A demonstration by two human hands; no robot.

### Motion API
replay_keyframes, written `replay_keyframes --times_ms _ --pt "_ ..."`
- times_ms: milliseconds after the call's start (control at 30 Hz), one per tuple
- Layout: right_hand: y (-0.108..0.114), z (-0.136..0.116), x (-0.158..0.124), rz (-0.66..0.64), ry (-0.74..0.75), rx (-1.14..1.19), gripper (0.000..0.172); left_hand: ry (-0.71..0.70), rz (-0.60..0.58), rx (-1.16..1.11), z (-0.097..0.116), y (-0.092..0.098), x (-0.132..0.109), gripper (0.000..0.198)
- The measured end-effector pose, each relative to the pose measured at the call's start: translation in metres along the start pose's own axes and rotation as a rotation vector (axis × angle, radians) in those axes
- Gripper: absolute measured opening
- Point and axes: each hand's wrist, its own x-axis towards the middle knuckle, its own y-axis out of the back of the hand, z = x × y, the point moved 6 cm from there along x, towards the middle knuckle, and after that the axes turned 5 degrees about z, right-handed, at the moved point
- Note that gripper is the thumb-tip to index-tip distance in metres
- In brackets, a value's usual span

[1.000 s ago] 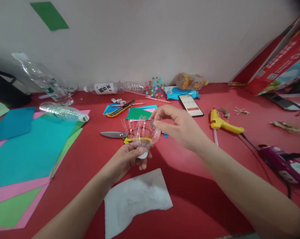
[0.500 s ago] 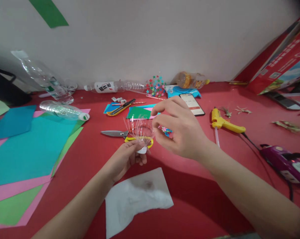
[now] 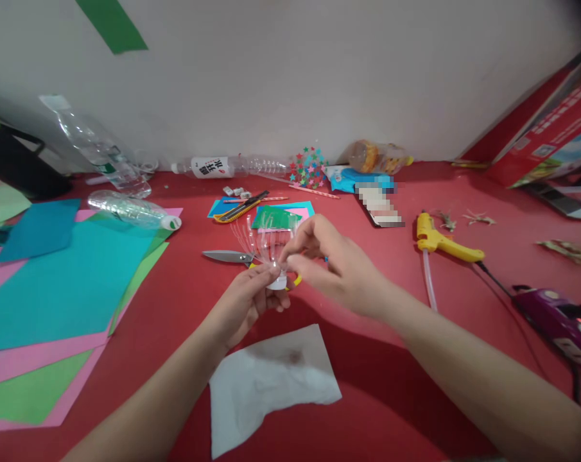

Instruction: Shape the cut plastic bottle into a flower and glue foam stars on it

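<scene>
My left hand [image 3: 254, 292] grips the capped neck of a cut plastic bottle top [image 3: 271, 240], its white cap [image 3: 277, 282] pointing down toward me. Thin clear strips fan upward from the neck. At its right side, my right hand [image 3: 326, 263] pinches one of these strips between thumb and fingers. Behind the bottle top lie scissors [image 3: 227, 256] with yellow handles, partly hidden by my hands. A yellow utility knife [image 3: 242, 206] rests farther back, near small coloured sheets [image 3: 302, 215]. Below my hands is a stained white paper [image 3: 271, 385].
At right are a yellow glue gun [image 3: 447, 244] and a purple power strip [image 3: 554, 321]. Large coloured paper sheets [image 3: 73, 276] cover the left side. Plastic bottles [image 3: 126, 208], a star-covered ball shape [image 3: 309, 168] and a blurred-out phone [image 3: 379, 204] lie toward the wall.
My right hand has come down and left onto the bottle top's strips, its fingers closing on one. My left hand keeps its hold. The whole view has shifted slightly.
</scene>
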Motion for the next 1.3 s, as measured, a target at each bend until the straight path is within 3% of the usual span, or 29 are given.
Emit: replay_keyframes --times_ms 200,500,1133,1300 --pt "-0.012 -0.003 -0.002 0.026 0.254 -0.309 0.014 -0.019 -0.04 -0.048 0.002 -0.003 0.0 0.022" --pt "-0.014 -0.007 -0.009 0.167 0.363 -0.37 0.017 0.02 -0.085 -0.125 0.003 -0.01 -0.004 0.024" --pt "-0.022 0.002 -0.015 0.227 0.302 -0.346 0.014 0.047 -0.042 -0.181 0.0 -0.007 -0.002 0.02" --pt "-0.017 0.007 -0.011 0.236 0.217 -0.303 0.009 0.012 -0.037 -0.119 0.004 -0.008 -0.003 0.023"
